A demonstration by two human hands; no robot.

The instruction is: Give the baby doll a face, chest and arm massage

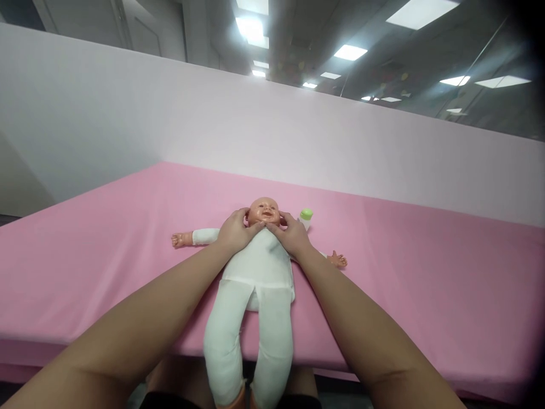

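A baby doll [260, 262] with a hard plastic head and a white cloth body lies on its back, its face up. Its arms spread out to the sides, and its legs hang over the near edge of the pink-covered surface. My left hand [239, 232] wraps the left side of the doll's neck and lower head. On the other side, my right hand [294, 234] mirrors it. Both thumbs meet near the chin, while the other fingers are partly hidden behind the head. Just beyond my right hand stands a small bottle [306, 217] with a green cap, partly covered by that hand.
The pink cloth [417, 284] covers a wide surface, with soft creases at the left. A plain white wall panel [298, 142] runs along its back. Above the panel, glass shows ceiling lights. My legs are below the near edge.
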